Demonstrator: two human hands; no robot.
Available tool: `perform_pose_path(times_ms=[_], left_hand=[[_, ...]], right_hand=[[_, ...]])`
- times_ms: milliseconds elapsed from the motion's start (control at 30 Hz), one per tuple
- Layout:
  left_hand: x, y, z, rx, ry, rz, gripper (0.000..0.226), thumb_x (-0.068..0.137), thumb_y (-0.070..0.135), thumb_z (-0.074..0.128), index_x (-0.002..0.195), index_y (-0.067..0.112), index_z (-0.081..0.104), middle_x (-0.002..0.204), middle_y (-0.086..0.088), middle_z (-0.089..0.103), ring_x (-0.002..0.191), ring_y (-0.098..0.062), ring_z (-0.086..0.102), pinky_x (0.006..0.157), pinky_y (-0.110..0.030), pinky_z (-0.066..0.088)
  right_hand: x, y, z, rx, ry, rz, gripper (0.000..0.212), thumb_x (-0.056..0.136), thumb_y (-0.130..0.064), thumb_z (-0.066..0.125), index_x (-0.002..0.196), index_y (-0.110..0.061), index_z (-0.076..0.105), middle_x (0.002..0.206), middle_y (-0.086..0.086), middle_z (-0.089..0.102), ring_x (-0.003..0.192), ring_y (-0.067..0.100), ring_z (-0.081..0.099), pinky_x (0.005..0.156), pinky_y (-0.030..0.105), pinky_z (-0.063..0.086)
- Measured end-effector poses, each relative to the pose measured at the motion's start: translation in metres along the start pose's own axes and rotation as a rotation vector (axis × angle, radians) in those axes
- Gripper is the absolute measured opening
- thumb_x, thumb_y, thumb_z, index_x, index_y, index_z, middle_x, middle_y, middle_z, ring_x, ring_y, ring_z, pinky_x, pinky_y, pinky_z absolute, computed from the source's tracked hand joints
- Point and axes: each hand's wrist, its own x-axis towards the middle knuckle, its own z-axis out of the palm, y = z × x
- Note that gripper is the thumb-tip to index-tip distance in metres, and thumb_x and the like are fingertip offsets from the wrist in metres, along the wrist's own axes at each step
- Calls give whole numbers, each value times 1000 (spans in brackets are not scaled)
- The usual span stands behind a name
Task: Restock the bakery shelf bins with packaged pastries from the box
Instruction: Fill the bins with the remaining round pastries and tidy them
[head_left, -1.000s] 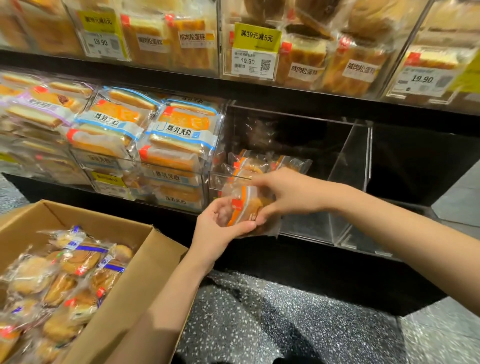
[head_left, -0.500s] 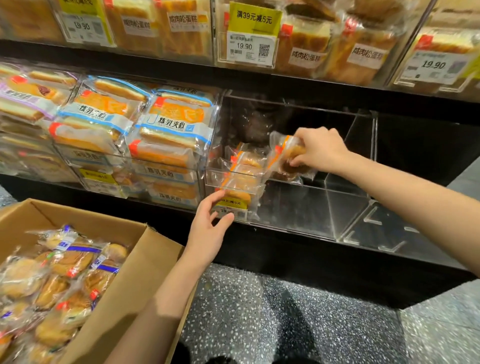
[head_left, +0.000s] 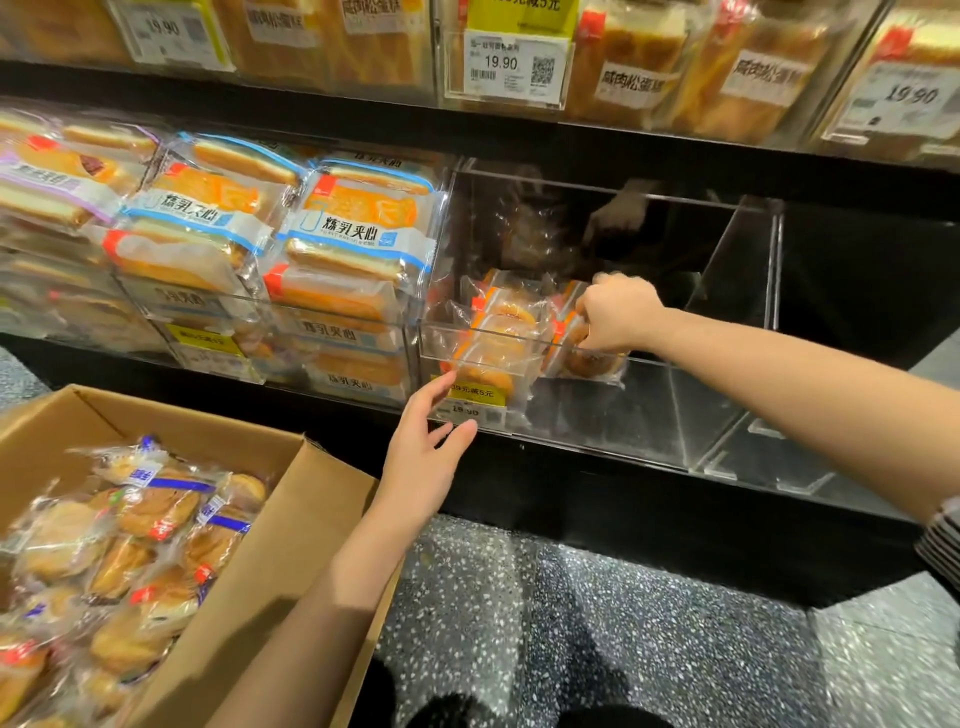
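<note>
The right hand (head_left: 618, 312) hides much of the pastry packet (head_left: 589, 358) beneath it; the box (head_left: 291, 525) runs off-frame.

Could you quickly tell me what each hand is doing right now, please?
Left hand: open, fingers spread, holding nothing.
Right hand: fingers curled round a wrapped pastry in the clear bin.

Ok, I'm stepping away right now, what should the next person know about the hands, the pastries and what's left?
Right hand: inside the clear bin, fingers curled on a packaged pastry beside the few already there.
Left hand: open, empty, at the bin's front by the price tag.
Done: a few packs binned.
Left: release this pack; the bin is mostly bare and the cardboard box holds many more pastries.
</note>
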Motion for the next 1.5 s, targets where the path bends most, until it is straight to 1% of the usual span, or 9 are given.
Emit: perform_pose_path(times_ms=[167, 267, 400, 633, 767, 1033, 1167, 1333, 1500], left_hand=[[-7, 9, -12, 21, -52, -25, 40, 90, 5, 60, 117, 34, 53, 119, 14, 60, 110, 0, 58, 100, -29, 45], [-12, 16, -26, 68, -139, -69, 30, 90, 5, 59, 104, 31, 60, 110, 5, 68, 101, -11, 66, 94, -32, 51], [-20, 17, -50, 183, -238, -97, 23, 93, 6, 55, 100, 27, 63, 102, -2, 70, 88, -11, 70, 87, -29, 53], [-40, 10, -114, 519, -301, -86, 15, 92, 17, 60, 88, 29, 66, 89, 8, 69, 83, -5, 66, 74, -14, 46], [-59, -3, -163, 741, -323, -167, 20, 92, 20, 59, 79, 35, 61, 88, 16, 65, 84, 1, 60, 74, -15, 42], [-114, -45, -253, 976, -335, -452, 18, 89, 11, 56, 104, 9, 67, 96, -1, 67, 91, -14, 59, 66, -10, 38], [-139, -71, -286, 955, -339, -617, 26, 86, 10, 60, 112, 11, 65, 102, -3, 68, 93, -17, 60, 75, -23, 44], [-160, -99, -315, 1052, -361, -762, 40, 89, 17, 63, 127, 14, 54, 127, -6, 56, 116, -21, 51, 82, -24, 37], [-191, -126, -337, 1194, -408, -883, 51, 88, 22, 58, 136, 12, 46, 138, -10, 49, 125, -26, 47, 101, -31, 39]], right_hand=[[-5, -7, -21, 157, -95, 79, 53, 75, -53, 72, 107, -12, 61, 103, 5, 62, 91, 23, 58, 72, 32, 50], [-13, -22, -49, 508, 217, 233, 44, 84, -40, 67, 119, -14, 60, 112, 5, 64, 102, 24, 61, 83, 39, 53], [-30, -70, -85, 760, 517, 210, 17, 90, -25, 55, 98, -19, 69, 96, 0, 68, 94, 18, 62, 79, 35, 53], [-50, -181, -117, 883, 320, -271, 10, 85, -22, 60, 77, -21, 66, 67, -9, 56, 76, 16, 59, 78, 38, 52], [-62, -244, -108, 882, 203, -411, 12, 85, -21, 58, 77, -19, 67, 76, -2, 65, 79, 20, 61, 76, 40, 53], [-93, -351, -40, 792, -103, -548, 16, 90, -20, 54, 84, -13, 67, 78, -1, 63, 78, 18, 60, 64, 30, 50], [-104, -390, -10, 764, -183, -584, 20, 89, -20, 54, 85, -7, 69, 86, 10, 69, 88, 27, 61, 81, 32, 43], [-116, -421, 10, 801, -218, -620, 19, 90, -15, 54, 71, -19, 57, 68, -5, 56, 76, 17, 53, 69, 29, 39], [-127, -441, 19, 678, -184, -709, 12, 92, -21, 50, 89, -22, 61, 78, -5, 60, 76, 13, 55, 69, 30, 44]])
